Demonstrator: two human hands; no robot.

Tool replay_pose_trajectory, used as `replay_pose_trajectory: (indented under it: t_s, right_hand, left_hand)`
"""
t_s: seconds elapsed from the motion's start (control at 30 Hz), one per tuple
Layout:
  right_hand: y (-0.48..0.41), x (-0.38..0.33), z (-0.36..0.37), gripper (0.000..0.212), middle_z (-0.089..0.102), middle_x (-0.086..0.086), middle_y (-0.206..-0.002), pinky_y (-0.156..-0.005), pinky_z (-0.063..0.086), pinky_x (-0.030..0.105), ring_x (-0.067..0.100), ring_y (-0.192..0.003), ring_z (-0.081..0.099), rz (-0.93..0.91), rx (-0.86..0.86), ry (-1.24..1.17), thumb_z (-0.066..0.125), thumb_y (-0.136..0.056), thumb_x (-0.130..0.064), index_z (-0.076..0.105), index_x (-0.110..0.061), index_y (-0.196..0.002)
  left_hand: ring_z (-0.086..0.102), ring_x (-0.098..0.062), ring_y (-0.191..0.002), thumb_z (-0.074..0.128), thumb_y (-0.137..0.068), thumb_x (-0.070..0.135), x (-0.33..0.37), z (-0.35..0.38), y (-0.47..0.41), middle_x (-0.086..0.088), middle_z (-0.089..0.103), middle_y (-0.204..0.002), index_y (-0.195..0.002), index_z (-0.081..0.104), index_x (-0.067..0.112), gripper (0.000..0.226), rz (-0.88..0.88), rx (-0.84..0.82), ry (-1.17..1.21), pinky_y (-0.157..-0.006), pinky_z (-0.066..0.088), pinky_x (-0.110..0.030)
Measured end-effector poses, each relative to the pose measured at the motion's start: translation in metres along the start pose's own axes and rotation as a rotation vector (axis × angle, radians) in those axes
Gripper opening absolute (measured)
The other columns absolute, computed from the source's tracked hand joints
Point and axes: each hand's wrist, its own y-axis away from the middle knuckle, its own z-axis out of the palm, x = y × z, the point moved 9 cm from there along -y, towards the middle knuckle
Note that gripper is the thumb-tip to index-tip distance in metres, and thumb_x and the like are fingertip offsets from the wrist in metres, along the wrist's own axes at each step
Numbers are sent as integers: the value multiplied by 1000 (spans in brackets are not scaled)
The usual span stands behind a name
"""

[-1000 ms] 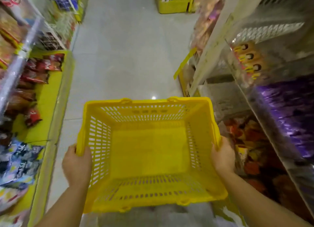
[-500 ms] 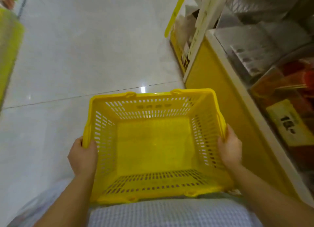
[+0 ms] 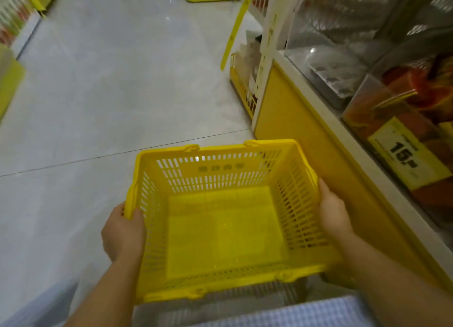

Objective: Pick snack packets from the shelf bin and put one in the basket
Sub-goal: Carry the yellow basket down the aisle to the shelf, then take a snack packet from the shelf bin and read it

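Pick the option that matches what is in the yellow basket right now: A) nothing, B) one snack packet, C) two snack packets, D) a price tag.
A: the basket shows only its bare yellow floor, while the left hand and right hand grip its side rims; the orange snack packets are in the shelf bin on the right.

The snack packets [image 3: 414, 99] are blurred, perhaps orange, and cut off at the right edge.

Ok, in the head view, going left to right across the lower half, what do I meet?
Left hand → yellow basket, empty → right hand → yellow shelf base → price tag on the bin of orange snack packets.
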Motion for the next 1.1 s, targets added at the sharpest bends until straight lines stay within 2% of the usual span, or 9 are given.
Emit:
replay_pose_trajectory:
  t_s: [0.1, 0.23, 0.3, 0.43, 0.6, 0.73, 0.8, 0.93, 1.1]
  right_hand:
    - [14, 9, 6, 76, 46, 23, -131, -96, 37, 44, 40, -114, 51, -40, 4, 35, 42, -90, 7, 8, -17, -154]
    - [37, 27, 8, 80, 47, 18, -128, -90, 44, 46, 37, -109, 53, -25, 7, 96, 45, -89, 6, 6, -21, -154]
    - [49, 33, 4, 77, 46, 17, -132, -92, 45, 46, 36, -113, 53, -8, -12, 104, 47, -89, 5, 14, -20, -153]
    - [82, 22, -34, 51, 47, 11, -140, -103, 41, 40, 30, -127, 47, -77, 4, 131, 59, -88, -10, 49, -15, -138]
    - [128, -21, -124, 29, 68, 0, -117, -90, 50, 35, 19, -106, 63, -212, 120, 80, 62, -90, -21, 66, -20, -119]
    - [188, -52, -221, 25, 72, -5, -108, -88, 49, 25, 10, -99, 65, -328, 314, -11, 62, -90, -23, 68, -21, -115]
    - [224, -63, -266, 24, 72, -6, -107, -88, 52, 28, 10, -98, 65, -377, 399, -13, 61, -91, -26, 68, -23, -114]
    - [295, -73, -344, 23, 72, -7, -102, -85, 53, 34, 9, -93, 65, -462, 553, 16, 62, -90, -28, 68, -23, -112]
    - [350, -60, -424, 20, 73, -1, -98, -83, 53, 39, 17, -93, 67, -428, 744, 126, 62, -88, -27, 70, -24, -106]
  left_hand:
    - [59, -44, -109, 60, -90, 20, -5, -2, 4, -23, 66, -117, -123, 63, 14, 33, -17, 17, 47, -89, 46, -48]
    - [52, -44, -118, 60, -88, 19, 4, -3, 21, -20, 58, -130, -136, 52, 19, 49, 35, 28, -28, -95, 41, -53]
    - [45, -43, -125, 63, -83, 15, 24, -3, 38, -19, 51, -138, -138, 51, 16, 55, 143, 38, -89, -103, 34, -54]
    - [38, -34, -135, 65, -81, 9, 78, -6, 84, -13, 45, -145, -126, 62, 17, 46, 331, -10, -7, -113, 21, -48]
    - [65, -29, -101, 58, -89, 4, 178, -10, 141, -12, 69, -113, -112, 68, 11, 25, 657, -312, 316, -86, 46, -34]
    - [61, 0, -78, 60, -91, 7, 259, -48, 219, 3, 71, -94, -104, 70, 20, 21, 951, -452, 473, -71, 43, -15]
    - [58, 10, -76, 61, -91, 9, 295, -74, 262, 13, 68, -88, -100, 68, 28, 23, 1095, -496, 529, -68, 40, -7]
    - [63, 7, -85, 59, -93, 13, 346, -125, 340, 23, 68, -88, -95, 65, 38, 25, 1276, -577, 591, -72, 46, -13]
    - [64, 5, -85, 58, -92, 17, 379, -177, 401, 29, 65, -84, -92, 62, 45, 28, 1458, -529, 605, -78, 52, -24]
